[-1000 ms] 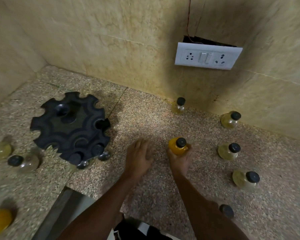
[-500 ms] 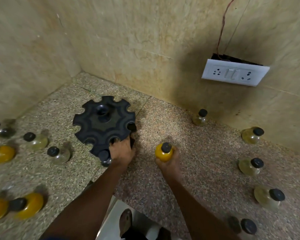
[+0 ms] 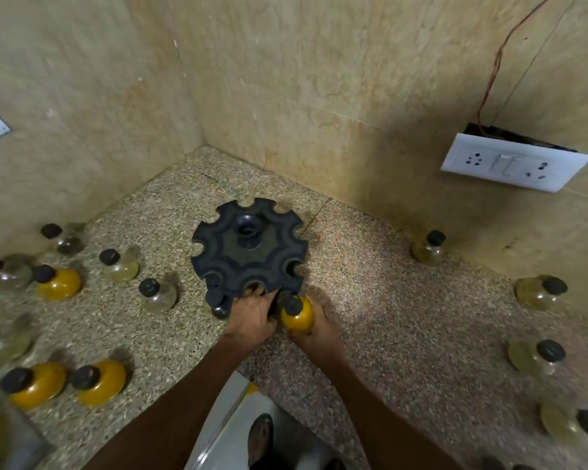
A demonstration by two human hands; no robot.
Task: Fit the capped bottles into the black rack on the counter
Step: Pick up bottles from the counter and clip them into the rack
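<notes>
The black rack (image 3: 248, 247) is a round disc with notches around its rim, standing near the counter's corner. My left hand (image 3: 252, 317) grips its near edge, fingers reaching into a notch. My right hand (image 3: 314, 329) holds a yellow bottle (image 3: 297, 315) with a black cap, upright, its cap right at the rack's near-right edge. A black cap (image 3: 219, 303) shows under the rack's near-left rim. Several capped bottles, yellow (image 3: 60, 283) and clear (image 3: 158, 295), stand on the counter to the left; more pale ones (image 3: 540, 293) stand to the right.
Tiled walls meet in a corner just behind the rack. A white socket plate (image 3: 513, 166) with a loose wire hangs on the right wall. The counter's front edge (image 3: 218, 395) runs beneath my forearms, with floor and a foot (image 3: 260, 435) below.
My right hand carried the yellow bottle left, up to the rack's rim. My left hand moved from the bare counter onto the rack's near edge. The view swung left.
</notes>
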